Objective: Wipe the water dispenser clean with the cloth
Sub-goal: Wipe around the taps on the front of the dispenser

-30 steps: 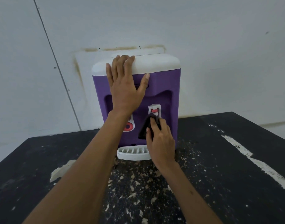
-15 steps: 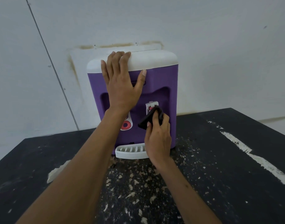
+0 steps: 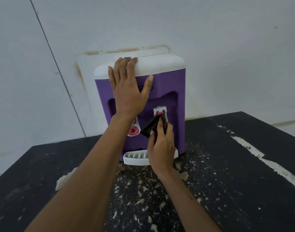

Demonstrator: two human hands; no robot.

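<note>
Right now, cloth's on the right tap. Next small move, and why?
Probably drag the black cloth down the right tap. The right hand pinches it against the tap's lower part, and the left hand braces the water dispenser, so it should stay put.

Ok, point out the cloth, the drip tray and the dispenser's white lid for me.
cloth (image 3: pixel 150 128), head view, middle of the dark fold.
drip tray (image 3: pixel 135 160), head view, front white rim.
white lid (image 3: pixel 161 66), head view, bare top right of the fingers.
</note>
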